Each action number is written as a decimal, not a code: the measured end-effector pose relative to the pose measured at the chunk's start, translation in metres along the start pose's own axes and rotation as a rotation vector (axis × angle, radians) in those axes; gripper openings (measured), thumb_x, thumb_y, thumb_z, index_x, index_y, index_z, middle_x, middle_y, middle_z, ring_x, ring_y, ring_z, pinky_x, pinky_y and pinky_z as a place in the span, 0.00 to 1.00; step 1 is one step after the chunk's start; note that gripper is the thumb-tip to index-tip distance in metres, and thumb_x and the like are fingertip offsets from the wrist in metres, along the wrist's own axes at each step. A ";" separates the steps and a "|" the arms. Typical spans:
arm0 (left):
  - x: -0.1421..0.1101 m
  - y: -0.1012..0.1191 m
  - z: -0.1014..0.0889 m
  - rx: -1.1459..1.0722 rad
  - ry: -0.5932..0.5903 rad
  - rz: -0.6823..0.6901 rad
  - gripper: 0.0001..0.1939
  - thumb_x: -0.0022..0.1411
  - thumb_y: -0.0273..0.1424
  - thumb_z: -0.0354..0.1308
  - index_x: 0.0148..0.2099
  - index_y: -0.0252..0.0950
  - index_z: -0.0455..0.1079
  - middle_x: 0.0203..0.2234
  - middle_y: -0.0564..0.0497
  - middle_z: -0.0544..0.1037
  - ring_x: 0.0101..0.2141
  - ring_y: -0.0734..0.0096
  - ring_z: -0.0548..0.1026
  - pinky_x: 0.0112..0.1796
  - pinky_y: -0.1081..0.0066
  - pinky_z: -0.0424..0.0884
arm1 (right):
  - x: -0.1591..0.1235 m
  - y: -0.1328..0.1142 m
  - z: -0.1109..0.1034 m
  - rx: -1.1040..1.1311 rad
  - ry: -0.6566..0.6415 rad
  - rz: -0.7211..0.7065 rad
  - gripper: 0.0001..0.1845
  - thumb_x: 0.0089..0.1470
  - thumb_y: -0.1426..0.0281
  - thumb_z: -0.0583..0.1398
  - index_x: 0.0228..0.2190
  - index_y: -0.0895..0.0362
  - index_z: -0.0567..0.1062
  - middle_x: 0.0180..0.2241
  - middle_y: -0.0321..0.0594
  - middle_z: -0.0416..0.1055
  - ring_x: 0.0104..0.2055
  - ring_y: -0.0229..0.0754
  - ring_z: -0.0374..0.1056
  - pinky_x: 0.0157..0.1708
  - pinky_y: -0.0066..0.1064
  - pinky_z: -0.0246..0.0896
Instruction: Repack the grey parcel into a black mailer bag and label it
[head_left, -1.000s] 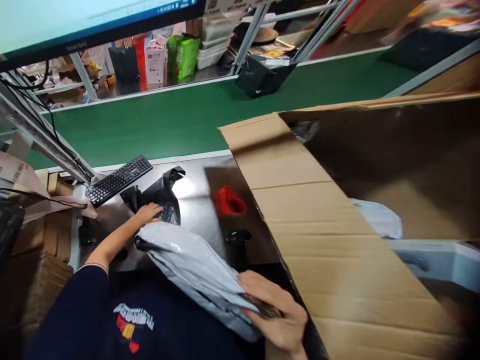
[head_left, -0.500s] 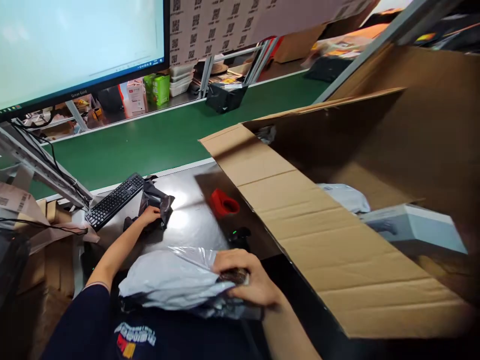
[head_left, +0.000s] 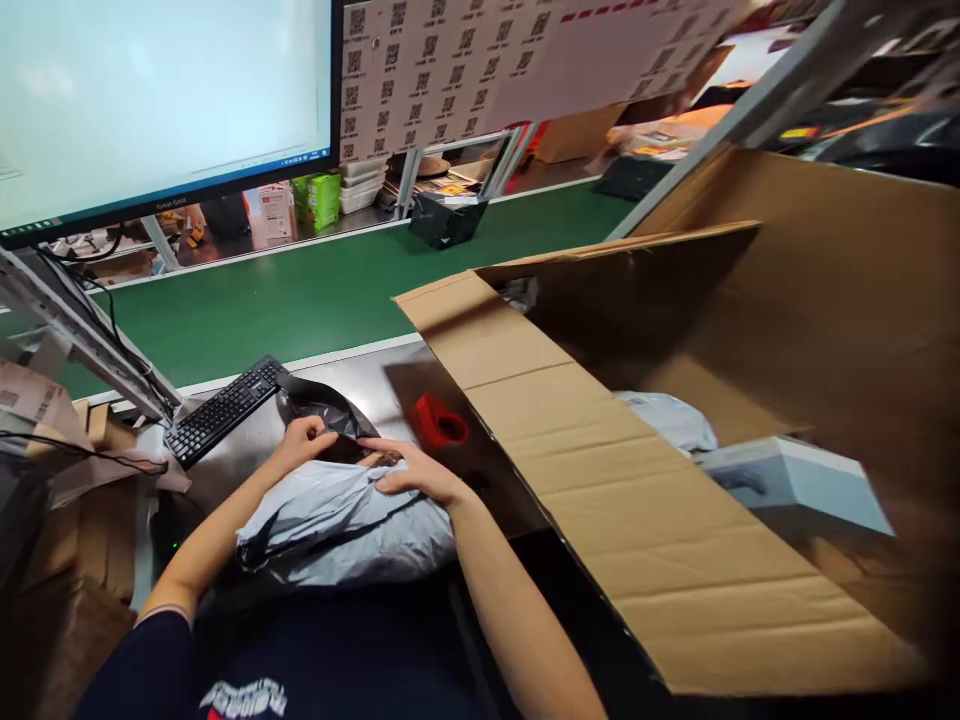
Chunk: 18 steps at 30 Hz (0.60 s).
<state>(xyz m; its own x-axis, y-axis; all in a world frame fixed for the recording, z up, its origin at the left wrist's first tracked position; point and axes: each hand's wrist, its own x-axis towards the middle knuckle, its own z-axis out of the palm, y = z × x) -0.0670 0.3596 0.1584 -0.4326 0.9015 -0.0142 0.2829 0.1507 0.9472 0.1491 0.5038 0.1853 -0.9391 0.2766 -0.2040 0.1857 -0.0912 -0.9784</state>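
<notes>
A black plastic bag (head_left: 328, 402) lies on the metal worktop, its mouth spread toward me. My left hand (head_left: 302, 445) pinches the near edge of that bag. Close in front of my body is a crumpled white plastic mailer bag (head_left: 352, 525), bulging with contents I cannot see. My right hand (head_left: 420, 474) grips the far end of the mailer, with its fingertips reaching to the black bag's rim. A small bit of something brown and patterned (head_left: 388, 459) shows beneath the right fingers; its kind is unclear.
Left of the bags sits a black keyboard (head_left: 225, 408) under a large monitor (head_left: 165, 100). A red ring-shaped holder (head_left: 441, 421) stands on the worktop (head_left: 390, 375). To the right, a big open carton (head_left: 570, 440) holds a white bag and a pale box (head_left: 802, 480). A green conveyor (head_left: 300, 290) runs behind.
My right hand has carried the white mailer bag leftward and forward up to the black bag. The black bag's mouth has been spread wider, and my left hand has shifted slightly nearer.
</notes>
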 end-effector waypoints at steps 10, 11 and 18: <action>0.011 0.056 -0.001 0.135 -0.230 -0.001 0.32 0.61 0.60 0.55 0.22 0.38 0.57 0.18 0.59 0.55 0.22 0.76 0.54 0.26 0.70 0.49 | 0.007 0.027 -0.014 0.076 0.218 -0.048 0.46 0.31 0.59 0.77 0.52 0.55 0.67 0.44 0.49 0.78 0.50 0.56 0.75 0.56 0.53 0.67; 0.011 0.061 0.001 0.093 -0.271 -0.004 0.31 0.60 0.59 0.58 0.24 0.37 0.60 0.18 0.59 0.58 0.22 0.76 0.56 0.26 0.71 0.51 | 0.009 0.029 -0.014 0.048 0.316 -0.076 0.51 0.30 0.58 0.77 0.54 0.55 0.63 0.43 0.47 0.77 0.49 0.56 0.74 0.56 0.53 0.66; 0.020 0.075 0.032 0.150 -0.371 0.226 0.17 0.66 0.43 0.61 0.41 0.33 0.79 0.34 0.46 0.82 0.34 0.66 0.77 0.38 0.70 0.70 | 0.017 0.018 -0.017 -0.349 0.556 -0.165 0.52 0.37 0.63 0.71 0.64 0.53 0.63 0.58 0.53 0.66 0.55 0.59 0.70 0.58 0.51 0.63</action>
<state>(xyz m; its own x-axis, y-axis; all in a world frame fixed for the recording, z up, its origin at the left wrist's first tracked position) -0.0273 0.4013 0.2188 -0.0182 0.9987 0.0476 0.4677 -0.0336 0.8833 0.1410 0.5234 0.1635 -0.6917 0.7203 0.0529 0.2232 0.2829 -0.9328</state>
